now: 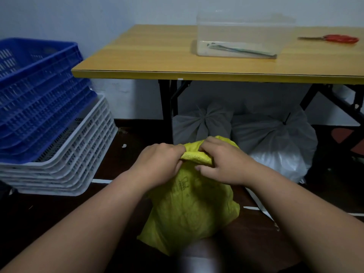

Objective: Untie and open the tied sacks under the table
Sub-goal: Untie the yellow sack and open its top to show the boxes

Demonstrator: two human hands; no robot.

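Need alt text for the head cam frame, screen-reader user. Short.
Both hands, left hand and right hand, grip the bunched top of a yellow sack on the floor before a wooden table. Two grey sacks sit underneath, tied; stacked crates stand left.

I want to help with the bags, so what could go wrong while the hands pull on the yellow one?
1. Both the left hand and the right hand grip the bunched top of the yellow sack; a hard tug might tear it or tip it over.
2. The scissors lie near the edge of the table, above the grey sacks; a bump could perhaps knock them down.
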